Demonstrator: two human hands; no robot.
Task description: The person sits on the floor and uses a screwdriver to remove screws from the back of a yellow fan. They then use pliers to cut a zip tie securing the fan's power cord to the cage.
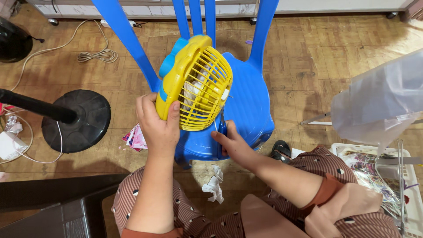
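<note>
At the far left one black round stand base (76, 120) sits on the wooden floor (343, 53), with a dark pole (37, 105) reaching over it from the left edge and one coiled white cable (98, 55) lying beyond. Bare floor opens between that base and the one blue plastic chair (246, 101) in the middle. Some pink paper scraps (136, 137) lie just beside the chair's left edge.

The left hand (157, 125) is closed around the rim of one small yellow fan (196, 81), thumb pressed on the front grille, holding it tilted above the chair seat. The right hand (231, 145) is curled around a blue-handled tool (223, 124) whose thin metal tip points up at the fan's lower edge; whether it touches is hard to tell. One crumpled white tissue (213, 185) lies between the knees.

To the right, more bare floor, then one clear plastic bag (379, 101) hanging over one white basket (412, 189) at the right edge.
</note>
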